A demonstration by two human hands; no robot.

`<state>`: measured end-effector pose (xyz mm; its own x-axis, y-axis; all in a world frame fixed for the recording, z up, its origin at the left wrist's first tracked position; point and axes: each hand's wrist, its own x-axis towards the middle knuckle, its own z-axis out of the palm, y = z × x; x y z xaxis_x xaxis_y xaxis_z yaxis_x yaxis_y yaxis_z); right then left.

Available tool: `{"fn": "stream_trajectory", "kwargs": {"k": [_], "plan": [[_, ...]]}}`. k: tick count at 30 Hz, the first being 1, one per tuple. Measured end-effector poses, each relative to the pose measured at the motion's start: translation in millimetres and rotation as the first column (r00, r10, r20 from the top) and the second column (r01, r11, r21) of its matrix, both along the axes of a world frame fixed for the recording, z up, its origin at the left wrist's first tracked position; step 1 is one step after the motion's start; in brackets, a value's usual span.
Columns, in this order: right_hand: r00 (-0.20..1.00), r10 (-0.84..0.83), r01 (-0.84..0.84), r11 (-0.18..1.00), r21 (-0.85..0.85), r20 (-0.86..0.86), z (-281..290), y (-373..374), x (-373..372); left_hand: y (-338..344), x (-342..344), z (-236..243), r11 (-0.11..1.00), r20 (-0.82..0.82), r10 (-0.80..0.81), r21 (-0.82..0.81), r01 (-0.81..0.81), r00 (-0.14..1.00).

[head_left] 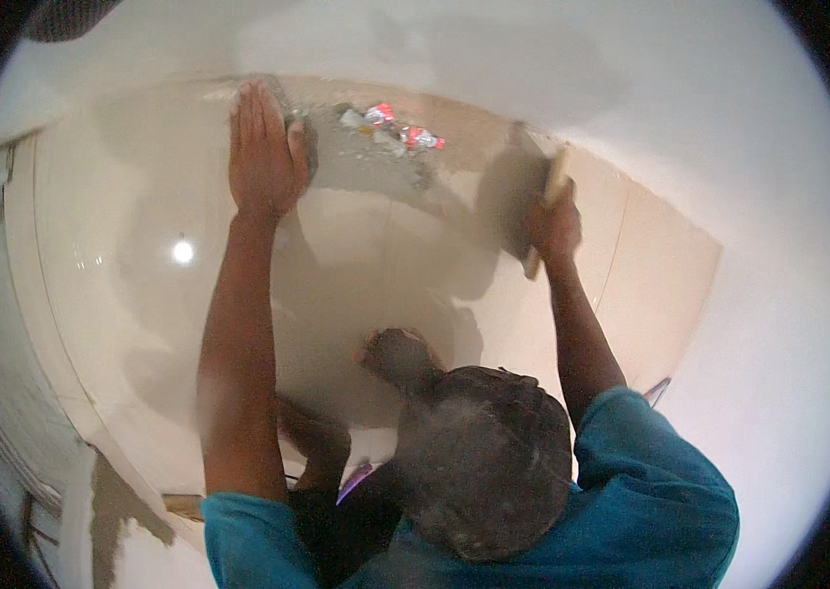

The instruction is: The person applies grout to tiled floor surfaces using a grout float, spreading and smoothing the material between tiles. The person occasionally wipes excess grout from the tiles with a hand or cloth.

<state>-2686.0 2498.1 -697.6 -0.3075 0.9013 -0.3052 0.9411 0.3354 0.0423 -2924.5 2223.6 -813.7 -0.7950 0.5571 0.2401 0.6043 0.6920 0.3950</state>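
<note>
My left hand [267, 162] lies flat, fingers stretched out together, at the far edge of glossy beige tiles [140, 314]. A grey patch shows beside its thumb; whether it is mortar or a cloth I cannot tell. Across from it, my right hand [557, 224] is closed around a trowel [558, 172] with a pale wooden handle, partly hidden by my fingers. Between the hands spreads rough grey mortar [356, 169]. Crumpled red-and-white wrappers [423, 137] and pale rubble [385, 142] lie along the mortar's far side.
A pale wall [749, 128] curves along the far and right sides. Low in the middle, a rounded dusty dark shape [483, 461] blocks part of the surface. Teal sleeves [650, 471] cover my upper arms. At lower left, a grey-stained strip [120, 510] borders the tiles.
</note>
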Motion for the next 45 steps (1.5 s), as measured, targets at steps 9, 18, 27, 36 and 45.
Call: {"fn": "stream_trajectory", "kwargs": {"k": [9,18,27,36,45], "plan": [[0.879,0.359,-0.435,0.874,-0.216,-0.315,-7.3,-117.8,-110.3,-110.6,10.8,-22.3,0.952,-0.064,0.301,0.082,-0.296,0.951],[0.997,0.061,-0.059,0.998,-0.032,0.053,13.1,10.8,21.2,-133.0,-24.6,-38.8,0.857,-0.022,0.466,-0.238,-0.457,0.885],[0.995,0.100,-0.103,0.988,0.119,0.028,-24.1,72.6,38.5,0.5,-11.3,-22.2,0.995,0.001,0.061,-0.079,-0.060,0.998],[0.423,0.882,-0.846,0.467,0.257,-0.207,1.0,-25.8,40.7,-25.1,2.9,5.7,0.942,0.435,-0.082,0.327,-0.072,0.897],[0.323,0.945,-0.898,0.291,0.329,0.045,-43.6,66.2,23.1,-72.8,32.4,8.3,0.984,0.113,0.146,0.088,-0.156,0.983]]}}
